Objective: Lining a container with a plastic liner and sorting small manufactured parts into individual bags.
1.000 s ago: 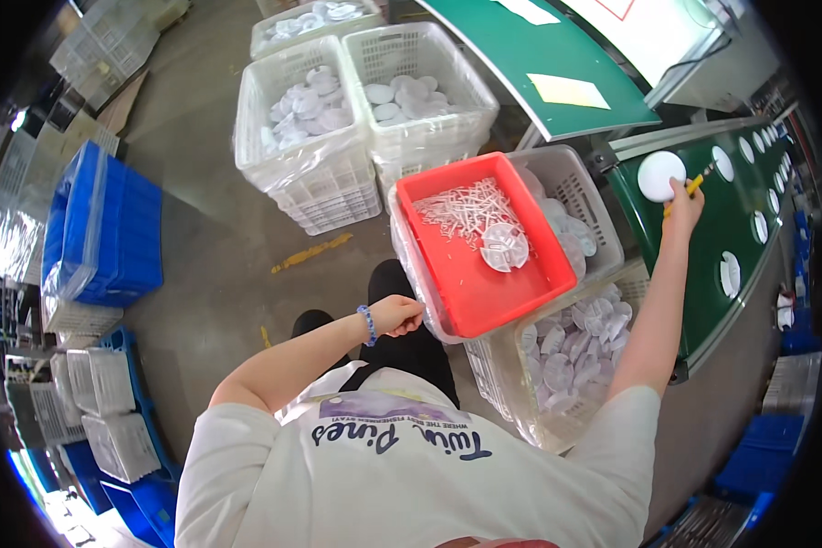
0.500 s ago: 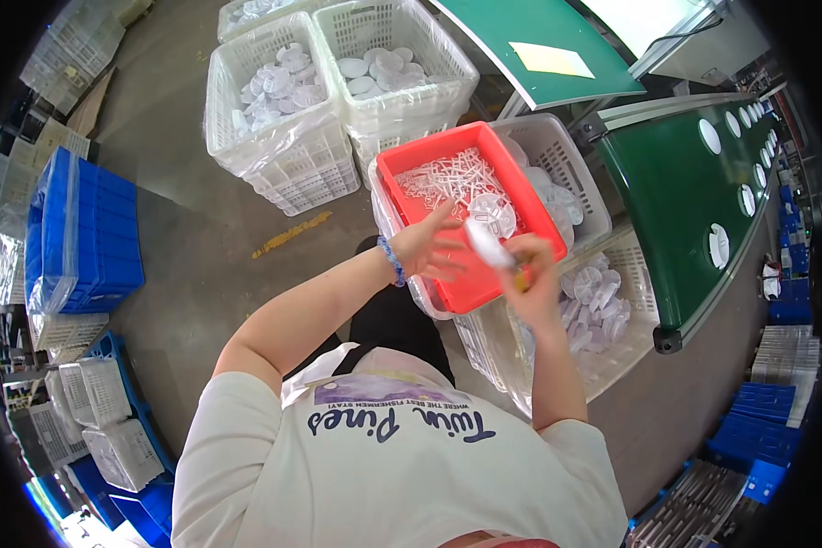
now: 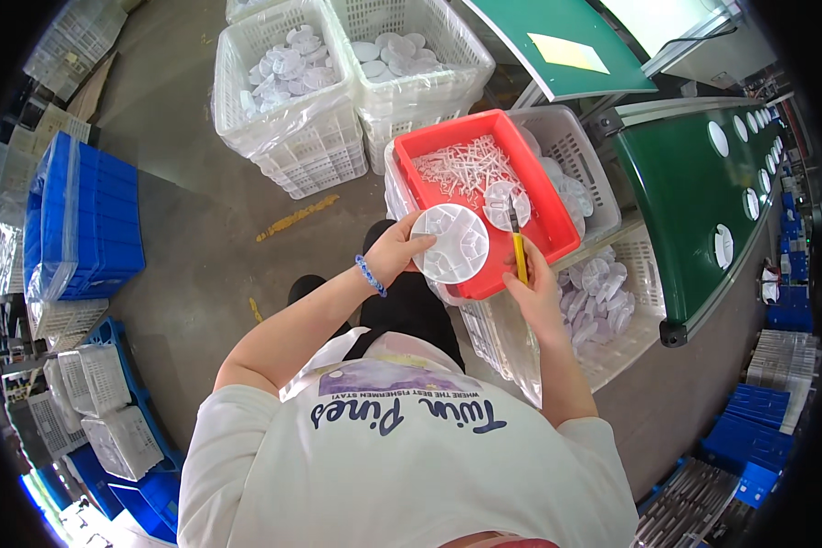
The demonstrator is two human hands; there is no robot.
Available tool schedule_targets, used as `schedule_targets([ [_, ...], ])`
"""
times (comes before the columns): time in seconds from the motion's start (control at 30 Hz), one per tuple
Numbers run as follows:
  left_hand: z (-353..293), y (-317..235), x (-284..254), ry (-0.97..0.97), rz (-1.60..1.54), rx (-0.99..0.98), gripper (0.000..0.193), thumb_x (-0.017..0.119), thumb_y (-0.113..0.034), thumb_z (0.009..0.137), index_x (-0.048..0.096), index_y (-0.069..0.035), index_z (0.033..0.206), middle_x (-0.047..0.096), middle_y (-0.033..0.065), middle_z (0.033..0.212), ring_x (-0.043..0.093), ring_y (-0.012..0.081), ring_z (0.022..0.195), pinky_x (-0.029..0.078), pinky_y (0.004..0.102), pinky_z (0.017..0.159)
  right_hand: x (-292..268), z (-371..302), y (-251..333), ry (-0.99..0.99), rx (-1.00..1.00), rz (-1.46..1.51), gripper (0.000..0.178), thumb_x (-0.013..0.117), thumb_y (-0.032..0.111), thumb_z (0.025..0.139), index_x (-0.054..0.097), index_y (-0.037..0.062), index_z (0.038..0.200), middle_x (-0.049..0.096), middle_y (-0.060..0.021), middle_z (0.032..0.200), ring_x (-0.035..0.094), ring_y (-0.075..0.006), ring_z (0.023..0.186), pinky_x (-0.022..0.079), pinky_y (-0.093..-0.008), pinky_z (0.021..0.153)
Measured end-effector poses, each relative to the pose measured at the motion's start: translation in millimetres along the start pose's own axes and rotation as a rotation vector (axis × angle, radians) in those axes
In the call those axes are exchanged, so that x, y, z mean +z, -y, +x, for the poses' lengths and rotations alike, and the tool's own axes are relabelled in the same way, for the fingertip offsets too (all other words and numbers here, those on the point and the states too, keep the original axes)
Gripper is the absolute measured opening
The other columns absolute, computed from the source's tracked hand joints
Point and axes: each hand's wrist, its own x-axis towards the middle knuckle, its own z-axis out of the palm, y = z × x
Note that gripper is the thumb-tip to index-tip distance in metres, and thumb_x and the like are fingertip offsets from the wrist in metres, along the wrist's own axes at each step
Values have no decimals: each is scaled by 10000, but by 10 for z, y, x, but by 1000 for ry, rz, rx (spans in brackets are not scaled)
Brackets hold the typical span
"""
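My left hand [image 3: 399, 248] grips a round white plastic disc [image 3: 450, 245] by its left edge, thumb on its ribbed face. It is held over the near left part of a red tray [image 3: 557, 233]. In my right hand [image 3: 536, 290] is a yellow-handled tool [image 3: 521, 259] with a dark tip; its exact kind is unclear. That tip overlaps a smaller clear round part [image 3: 500, 194] in the tray; whether they touch I cannot tell. Behind it lies a heap of thin white plastic pieces [image 3: 466, 169].
White crates [image 3: 315, 151] with clear discs stand beyond the tray. Another crate [image 3: 648, 274] of clear parts sits below right. A green conveyor [image 3: 671, 192] carrying white discs runs along the right. Blue bins [image 3: 100, 224] stand on the left.
My left hand has closed on the white disc, which was blurred beside my right hand, and moved left with it. My right hand now points the tool toward the smaller round part.
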Motion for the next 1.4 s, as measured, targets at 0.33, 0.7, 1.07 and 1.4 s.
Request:
schedule_targets([
  [0.33, -52, 60, 20, -70, 88, 148, 504, 593, -87, 857, 383, -70, 1314, 572, 28, 1100, 581, 97, 938, 515, 251, 736, 500, -9, 187, -95, 37, 275, 439, 543, 7, 856, 405, 6, 1273, 528, -71, 1093, 524, -125, 988, 425, -261, 862],
  [0.7, -167, -14, 144, -7, -112, -42, 510, 569, -110, 880, 342, -80, 1336, 538, 60, 1187, 557, 159, 1062, 526, 326, 815, 384, 114, 111, -118, 41, 243, 499, 552, -41, 801, 417, 4, 1279, 507, -43, 1110, 513, -95, 943, 434, -234, 796],
  [1.07, -95, 104, 70, -151, -98, 79, 409, 558, -73, 863, 442, -11, 1250, 592, 84, 1091, 612, 182, 950, 528, 329, 800, 390, 54, 192, -77, -152, -15, 538, 629, 17, 777, 436, 20, 1279, 522, -78, 1128, 529, -158, 989, 430, -289, 856],
  [1.4, 28, -108, -108, -210, -219, -103, 368, 548, -125, 803, 505, 0, 1146, 610, 120, 1040, 628, 241, 902, 522, 402, 790, 290, 133, 916, 230, -652, -1135, 551, 718, 132, 634, 581, 175, 1166, 512, -67, 950, 520, -239, 890, 404, -367, 761],
])
